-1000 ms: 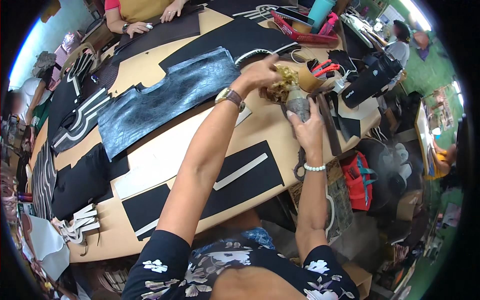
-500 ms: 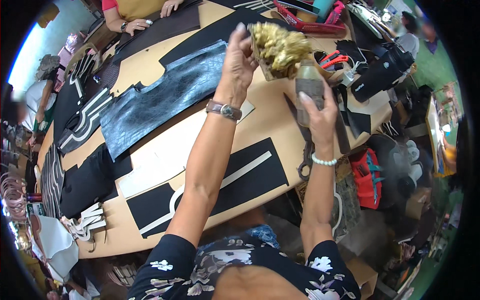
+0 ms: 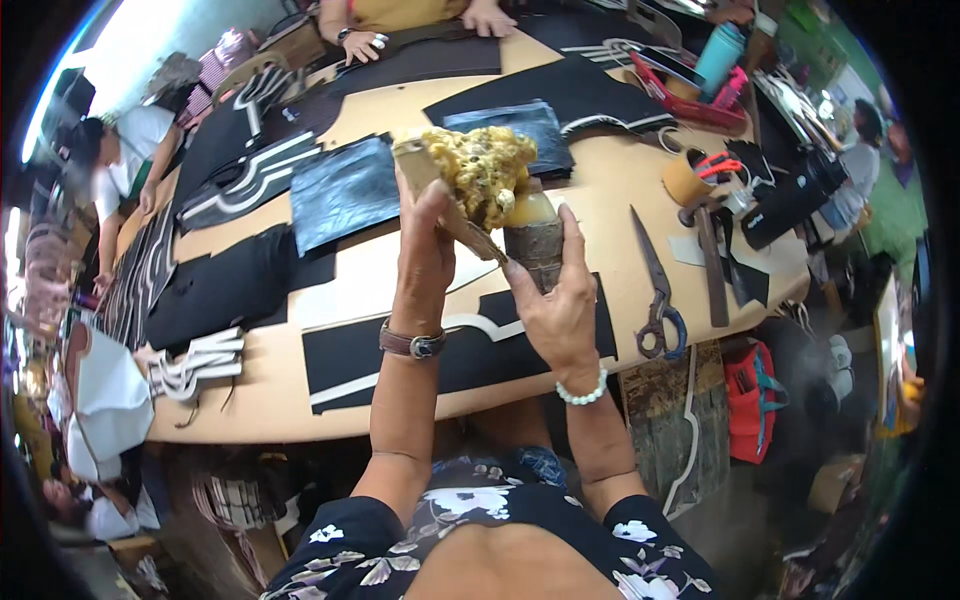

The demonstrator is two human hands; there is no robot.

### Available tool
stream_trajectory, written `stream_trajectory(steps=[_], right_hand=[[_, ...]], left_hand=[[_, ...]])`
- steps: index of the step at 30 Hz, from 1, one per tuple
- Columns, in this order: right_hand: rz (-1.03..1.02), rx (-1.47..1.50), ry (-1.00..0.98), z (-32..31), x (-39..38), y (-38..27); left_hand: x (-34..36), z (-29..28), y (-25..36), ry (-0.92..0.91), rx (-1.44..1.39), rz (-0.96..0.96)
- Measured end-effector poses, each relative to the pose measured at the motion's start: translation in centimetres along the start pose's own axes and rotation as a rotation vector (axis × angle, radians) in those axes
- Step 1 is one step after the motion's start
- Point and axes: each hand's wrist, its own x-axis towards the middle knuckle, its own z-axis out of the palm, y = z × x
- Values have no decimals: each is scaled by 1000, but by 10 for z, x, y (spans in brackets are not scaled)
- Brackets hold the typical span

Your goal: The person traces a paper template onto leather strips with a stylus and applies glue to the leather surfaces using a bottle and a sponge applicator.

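Observation:
My left hand (image 3: 424, 236) grips a flat tan piece (image 3: 420, 165) bearing a lumpy yellow, crusted mass (image 3: 478, 165), held up over the table. Just to its right, my right hand (image 3: 556, 305) is wrapped round a bottle (image 3: 532, 260) with a grey, worn wrapping and a yellowish translucent top. The crusted mass partly hides the bottle's top; whether they touch I cannot tell. Beneath both hands lie black cut pieces with white strips (image 3: 340, 365) and a white sheet (image 3: 370, 298). Large scissors (image 3: 660, 325) lie to the right of my right hand.
A crinkled dark sheet (image 3: 340, 200), black fabric stacks (image 3: 215, 300) and white strips (image 3: 195, 370) lie leftward. A cup of tools (image 3: 680, 182), a hammer (image 3: 715, 270), a black flask (image 3: 780, 215) and a red basket (image 3: 670, 95) stand or lie rightward. Co-workers (image 3: 140, 150) sit around.
My left hand has come down and left with the crusted piece, closing round it. My right hand has shifted left with the bottle. The view has turned, uncovering the scissors.

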Motion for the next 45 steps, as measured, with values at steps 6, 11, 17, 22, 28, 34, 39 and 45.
stream_trajectory(steps=[6,11,17,22,28,34,39,45], right_hand=[[8,-103,-2,24,-20,-29],[43,4,-85,36,-38,-40],[293,391,-428,5,-47,-66],[382,677,-490,-12,-76,-34],[661,976,-529,9,-60,-32],[347,651,-526,9,-80,-42],[376,668,-365,-13,-83,-38],[362,801,-477,-8,-79,-34]], left_hand=[[-34,-10,32,42,237,98],[-34,-1,48,217,-6,267],[-12,-43,43,379,-86,409],[-6,-79,97,329,26,450],[-72,-45,86,52,461,470],[-23,-65,48,206,993,491],[-18,-98,86,180,196,213],[-61,-67,97,145,259,104]])
